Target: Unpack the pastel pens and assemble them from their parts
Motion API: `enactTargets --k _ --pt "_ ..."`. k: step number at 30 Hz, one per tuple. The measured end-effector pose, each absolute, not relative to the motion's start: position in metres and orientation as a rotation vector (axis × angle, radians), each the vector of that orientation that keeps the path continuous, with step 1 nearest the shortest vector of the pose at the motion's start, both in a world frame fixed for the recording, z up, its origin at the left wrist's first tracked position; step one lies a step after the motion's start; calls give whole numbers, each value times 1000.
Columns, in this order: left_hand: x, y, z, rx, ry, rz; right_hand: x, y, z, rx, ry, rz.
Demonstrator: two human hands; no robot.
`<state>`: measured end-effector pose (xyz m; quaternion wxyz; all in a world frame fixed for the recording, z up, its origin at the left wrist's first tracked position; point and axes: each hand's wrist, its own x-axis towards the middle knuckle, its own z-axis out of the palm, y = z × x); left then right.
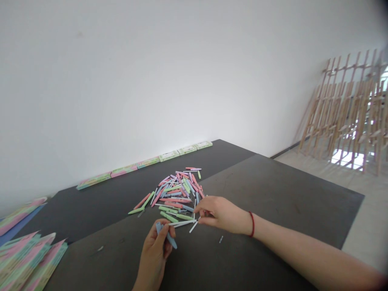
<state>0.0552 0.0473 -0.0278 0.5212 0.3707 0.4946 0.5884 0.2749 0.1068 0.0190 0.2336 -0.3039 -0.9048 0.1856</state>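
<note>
My left hand (156,242) is closed around a light blue pen barrel (171,241), whose other end shows above the thumb. My fingers hide its middle. My right hand (216,213) hovers low at the near right edge of a pile of pastel pens (177,194). Its thumb and index finger are curled, with a gap between their tips. Thin white refills (183,222) lie just by these fingertips, and one short white refill (193,227) slants below them. Whether the fingers touch a refill is hard to make out. Green pen barrels (169,217) lie between the hands.
Flat printed boxes (124,170) line the back of the dark table (287,194) along the white wall. More printed packs (33,258) are stacked at the left front. A small clear piece (221,239) lies near my right wrist. Wooden easels (345,113) lean at the far right.
</note>
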Motion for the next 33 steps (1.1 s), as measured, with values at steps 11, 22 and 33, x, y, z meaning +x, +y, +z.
enactTargets --k 11,22,33 --pt "46 52 -35 903 1187 1455 318 88 -16 -758 -2740 612" --pt "49 51 -31 847 1188 1454 300 92 -2 -911 -2619 569" --pt "50 52 -32 741 1191 1504 269 116 25 -886 -2423 555"
